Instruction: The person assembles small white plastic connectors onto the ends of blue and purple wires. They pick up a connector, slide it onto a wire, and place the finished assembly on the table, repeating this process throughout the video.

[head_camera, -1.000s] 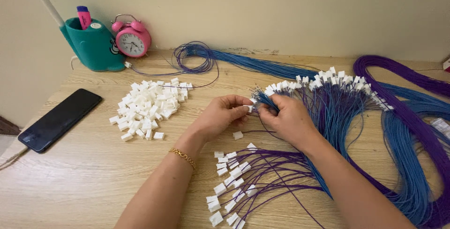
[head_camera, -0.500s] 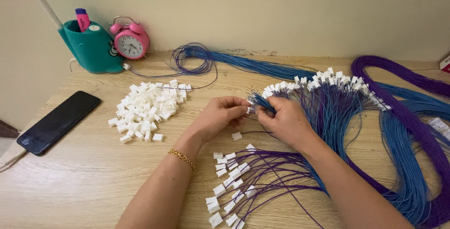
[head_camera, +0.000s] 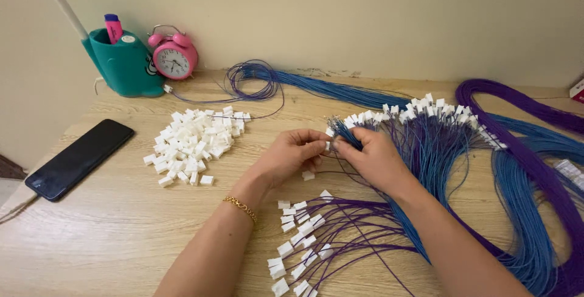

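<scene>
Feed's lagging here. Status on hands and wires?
Left hand pinching white connector. Right hand gripping blue wires. Loose connector pile clear.

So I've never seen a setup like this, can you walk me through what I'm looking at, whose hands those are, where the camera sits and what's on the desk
There is no machine here. The one view comes from a camera worn on a person's head, looking down at their own two bare hands over a wooden desk. The left hand, with a gold bracelet on the wrist, and the right hand meet in the middle, pinching a small white connector and thin blue wires. To the left lies a pile of loose white connector housings and a black phone. At the back stand a teal pen holder and a pink alarm clock. Bundles of blue and purple wires spread to the right, and purple wires with connectors already on lie near the person.
</scene>
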